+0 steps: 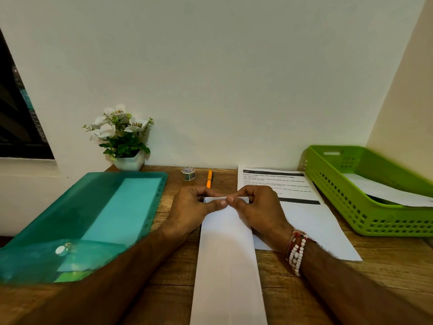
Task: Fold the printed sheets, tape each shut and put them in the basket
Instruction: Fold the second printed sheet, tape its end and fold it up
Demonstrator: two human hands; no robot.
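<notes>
On the head view I see the left hand (194, 208) and right hand (260, 207) both pinching the far end of the folded sheet (228, 266) at centre frame, tape (188, 173) above it, basket (346, 214) at right.

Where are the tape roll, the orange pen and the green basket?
tape roll (188, 174): head view, its outer side.
orange pen (209, 178): head view, mid barrel.
green basket (337, 195): head view, its perforated near wall.

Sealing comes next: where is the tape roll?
In the head view the tape roll stands at the far edge of the desk, left of the orange pen and right of the flower pot.
</notes>
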